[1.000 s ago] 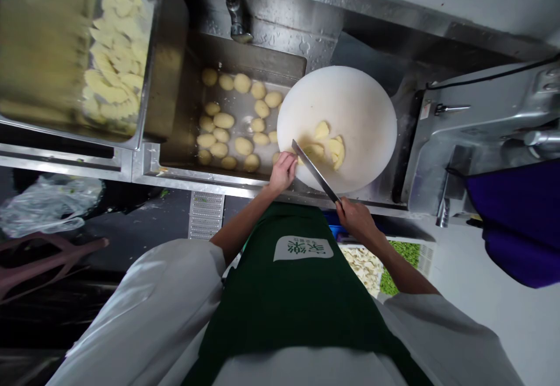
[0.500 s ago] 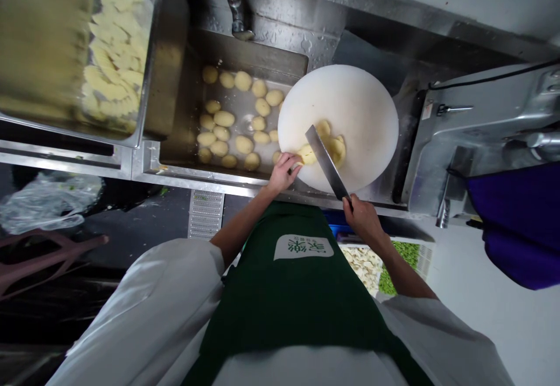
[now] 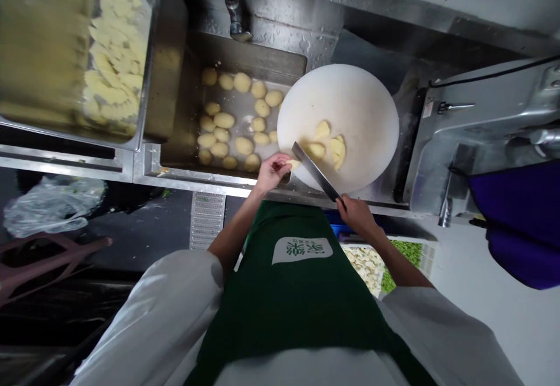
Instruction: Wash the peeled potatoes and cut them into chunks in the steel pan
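Observation:
My left hand (image 3: pixel 272 172) pinches a pale yellow potato piece (image 3: pixel 294 164) at the left front edge of the round white cutting board (image 3: pixel 367 100). My right hand (image 3: pixel 356 215) is closed round the handle of a cleaver (image 3: pixel 315 171). Its blade slants up and left over the board, and its tip is close to the piece in my left hand. Right of the blade lies a potato chunk (image 3: pixel 317 150), with a smaller cut piece (image 3: pixel 322 129) above it. Several potato slices (image 3: pixel 337 151) lie together farther right.
Several peeled potatoes (image 3: pixel 244 144) lie in the sink (image 3: pixel 175 158) left of the board, under a faucet (image 3: pixel 238 27). A metal container (image 3: pixel 151 71) at far left holds cut potato slices (image 3: pixel 116 53). A purple cloth (image 3: pixel 520 217) hangs at the right.
Both hands and the cleaver have shifted left and slightly toward me. The blade has come away from the slices, so the chunk and pieces on the board show more fully.

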{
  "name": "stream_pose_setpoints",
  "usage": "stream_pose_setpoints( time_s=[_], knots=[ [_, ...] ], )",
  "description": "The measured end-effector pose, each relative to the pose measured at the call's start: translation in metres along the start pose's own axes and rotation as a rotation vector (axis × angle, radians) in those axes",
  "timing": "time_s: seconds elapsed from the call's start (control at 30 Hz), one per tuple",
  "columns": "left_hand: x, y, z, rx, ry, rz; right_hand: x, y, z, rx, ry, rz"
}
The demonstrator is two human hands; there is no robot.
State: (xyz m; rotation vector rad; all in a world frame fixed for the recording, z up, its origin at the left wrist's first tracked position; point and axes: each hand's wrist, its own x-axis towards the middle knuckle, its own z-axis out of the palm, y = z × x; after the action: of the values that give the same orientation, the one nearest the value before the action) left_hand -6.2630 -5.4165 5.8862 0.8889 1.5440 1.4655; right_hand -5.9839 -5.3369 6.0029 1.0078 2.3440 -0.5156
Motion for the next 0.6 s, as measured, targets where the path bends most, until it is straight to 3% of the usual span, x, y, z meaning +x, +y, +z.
stream_pose_setpoints(
  time_s=[0.13, 0.27, 0.4, 0.6],
  knots=[
    [0.014, -0.007, 0.018, 0.304, -0.011, 0.185, 0.001, 0.008, 0.002, -0.021, 0.025, 0.041],
    [0.015, -0.012, 0.014, 0.514, 0.089, 0.362, -0.002, 0.009, 0.003, -0.027, 0.018, 0.004],
    [0.005, -0.015, 0.017, 0.573, 0.06, 0.382, -0.005, 0.008, 0.005, -0.028, -0.006, -0.026],
    [-0.009, -0.015, 0.035, 0.628, 0.16, 0.399, -0.006, 0.005, 0.006, -0.04, -0.017, -0.02]
  ],
)
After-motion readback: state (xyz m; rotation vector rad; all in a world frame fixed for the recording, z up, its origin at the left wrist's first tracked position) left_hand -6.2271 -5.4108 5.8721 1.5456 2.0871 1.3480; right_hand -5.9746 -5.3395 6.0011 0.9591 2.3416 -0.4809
